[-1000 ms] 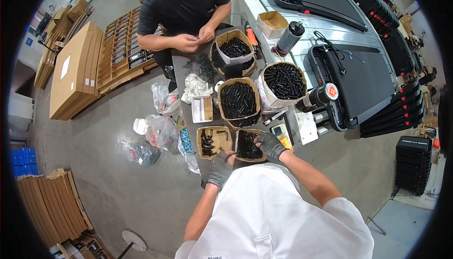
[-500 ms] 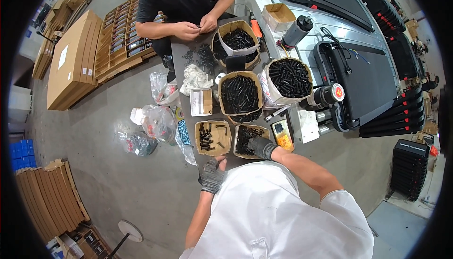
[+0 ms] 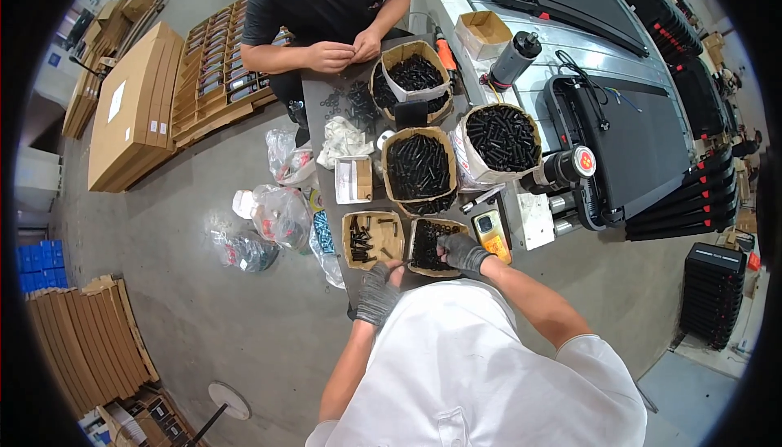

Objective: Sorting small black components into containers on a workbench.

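My left hand [image 3: 377,294], in a grey knit glove with bare fingertips, is at the near edge of a cardboard box of black bolts [image 3: 359,238]. Its fingers are drawn together; whatever is between them is too small to make out. My right hand [image 3: 463,253], gloved too, reaches into the neighbouring box of small black rings [image 3: 425,245]. Its fingers are curled down among the rings, and the tips are partly hidden. Beyond these stands a larger box heaped with black bolts [image 3: 417,163].
Across the table [image 3: 322,101], a co-worker's hands [image 3: 346,52] are close together. A phone [image 3: 491,235] lies right of my right hand. Further off are another bolt-filled container [image 3: 500,136] and a small white box [image 3: 353,180]. Plastic bags [image 3: 281,212] are left of the table.
The whole view has shifted slightly. My right hand has drawn up a little within the ring box, showing more of its fingers. My left hand stays by the bolt box edge.
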`<state>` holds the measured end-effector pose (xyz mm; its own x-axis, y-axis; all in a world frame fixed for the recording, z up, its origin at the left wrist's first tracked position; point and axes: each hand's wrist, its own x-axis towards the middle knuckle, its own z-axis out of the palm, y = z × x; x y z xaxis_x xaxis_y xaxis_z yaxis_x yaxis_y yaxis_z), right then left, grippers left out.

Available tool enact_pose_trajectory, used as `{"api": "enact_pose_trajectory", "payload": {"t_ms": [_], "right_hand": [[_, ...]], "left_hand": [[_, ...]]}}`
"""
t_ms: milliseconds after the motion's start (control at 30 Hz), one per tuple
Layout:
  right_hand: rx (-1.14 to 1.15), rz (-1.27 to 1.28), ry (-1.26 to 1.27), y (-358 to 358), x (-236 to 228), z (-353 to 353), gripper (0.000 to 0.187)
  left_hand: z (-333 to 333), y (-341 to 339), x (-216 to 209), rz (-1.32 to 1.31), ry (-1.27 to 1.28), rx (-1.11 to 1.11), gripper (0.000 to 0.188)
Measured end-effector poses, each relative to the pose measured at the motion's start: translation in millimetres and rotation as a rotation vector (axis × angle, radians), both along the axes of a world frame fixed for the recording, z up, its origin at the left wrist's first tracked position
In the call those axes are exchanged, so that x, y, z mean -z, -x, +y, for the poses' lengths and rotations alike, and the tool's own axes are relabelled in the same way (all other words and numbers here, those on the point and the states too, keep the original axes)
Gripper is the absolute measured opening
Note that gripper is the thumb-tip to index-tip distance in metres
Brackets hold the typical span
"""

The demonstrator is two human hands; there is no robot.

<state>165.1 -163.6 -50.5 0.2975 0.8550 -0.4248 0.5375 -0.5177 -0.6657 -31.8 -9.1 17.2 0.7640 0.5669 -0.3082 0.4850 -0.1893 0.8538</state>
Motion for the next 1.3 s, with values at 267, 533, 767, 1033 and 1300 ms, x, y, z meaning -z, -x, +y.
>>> {"api": "enact_pose_trajectory", "payload": {"t_ms": [267,533,767,1033,1300], "right_hand": [[0.297,0.365,-0.175,-13,-27,-24,0.018],[0.702,0.910,-0.184,5,-102,-11,0.025],[0.755,0.982,-0.272,14,-101,-7,0.028],[0.789,0.758,-0.274,21,-84,-5,0.024],[0.827,0.648,-0.429,30,-87,1,0.020]], "left_hand": [[-9,-17,-2,-0.056,0.006,0.089,0.025],[-9,-34,-10,-0.139,0.252,0.077,0.025],[-13,-39,-30,-0.203,0.302,0.024,0.025],[-20,-39,-46,-0.228,0.126,0.103,0.023],[-22,-37,-33,-0.270,0.011,0.083,0.022]]}}
